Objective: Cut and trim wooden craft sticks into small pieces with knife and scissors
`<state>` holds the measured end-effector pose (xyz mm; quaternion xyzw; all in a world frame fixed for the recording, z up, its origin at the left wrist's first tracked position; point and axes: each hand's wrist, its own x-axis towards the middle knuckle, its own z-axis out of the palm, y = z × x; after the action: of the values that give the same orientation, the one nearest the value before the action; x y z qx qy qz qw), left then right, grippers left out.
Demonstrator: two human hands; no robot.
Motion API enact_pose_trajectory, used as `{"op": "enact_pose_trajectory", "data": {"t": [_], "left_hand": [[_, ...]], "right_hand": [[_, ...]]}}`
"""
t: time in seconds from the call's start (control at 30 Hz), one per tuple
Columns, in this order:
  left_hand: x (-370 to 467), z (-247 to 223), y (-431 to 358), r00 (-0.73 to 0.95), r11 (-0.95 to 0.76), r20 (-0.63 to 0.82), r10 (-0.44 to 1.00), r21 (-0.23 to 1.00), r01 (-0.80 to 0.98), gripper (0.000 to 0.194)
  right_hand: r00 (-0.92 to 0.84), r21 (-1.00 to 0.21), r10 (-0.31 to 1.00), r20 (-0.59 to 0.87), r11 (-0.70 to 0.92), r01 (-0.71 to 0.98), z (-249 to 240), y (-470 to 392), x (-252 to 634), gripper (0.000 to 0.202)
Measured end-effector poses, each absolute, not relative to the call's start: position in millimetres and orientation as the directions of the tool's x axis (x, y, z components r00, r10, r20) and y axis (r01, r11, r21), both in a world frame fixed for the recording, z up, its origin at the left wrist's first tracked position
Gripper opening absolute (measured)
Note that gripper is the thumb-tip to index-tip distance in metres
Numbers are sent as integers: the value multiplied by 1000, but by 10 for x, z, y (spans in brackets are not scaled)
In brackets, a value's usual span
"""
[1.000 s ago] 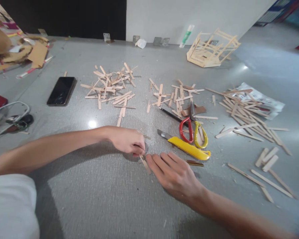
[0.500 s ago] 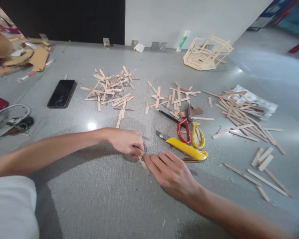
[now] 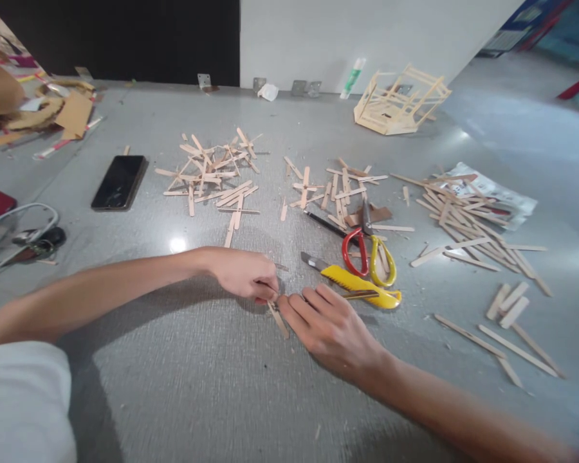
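Note:
Near the middle of the grey table, my left hand (image 3: 248, 275) is closed, its fingertips pinching the upper end of a small wooden stick (image 3: 278, 321). My right hand (image 3: 325, 321) is curled beside the same stick, with a thin brownish tool (image 3: 361, 294) showing past its knuckles; the tool's tip is hidden by the fingers. Just beyond the right hand lies a yellow utility knife (image 3: 357, 283) with its blade out. Scissors with red and yellow handles (image 3: 383, 260) rest behind the knife, close to a black pen (image 3: 325, 222).
Piles of wooden sticks lie at the back left (image 3: 212, 167), the back middle (image 3: 347, 186) and the right (image 3: 473, 218). A stick frame model (image 3: 390, 122) stands at the back right. A phone (image 3: 119, 182), a cable with keys (image 3: 38, 238) and cardboard scraps (image 3: 74, 116) are on the left.
My right hand has shifted slightly up and left, and the thin tool in it has tilted up across the knife. My left hand has stayed almost still on the stick.

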<state>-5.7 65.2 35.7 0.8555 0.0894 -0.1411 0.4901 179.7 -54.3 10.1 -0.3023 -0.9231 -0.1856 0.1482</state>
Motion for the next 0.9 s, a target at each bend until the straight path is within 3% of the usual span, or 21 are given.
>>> {"op": "enact_pose_trajectory", "data": {"t": [0.9], "left_hand": [[-70, 366, 613, 960, -482, -266, 82, 833, 272, 33]], "right_hand": [[-787, 292, 485, 381, 745, 600, 49, -558, 1779, 23]]}}
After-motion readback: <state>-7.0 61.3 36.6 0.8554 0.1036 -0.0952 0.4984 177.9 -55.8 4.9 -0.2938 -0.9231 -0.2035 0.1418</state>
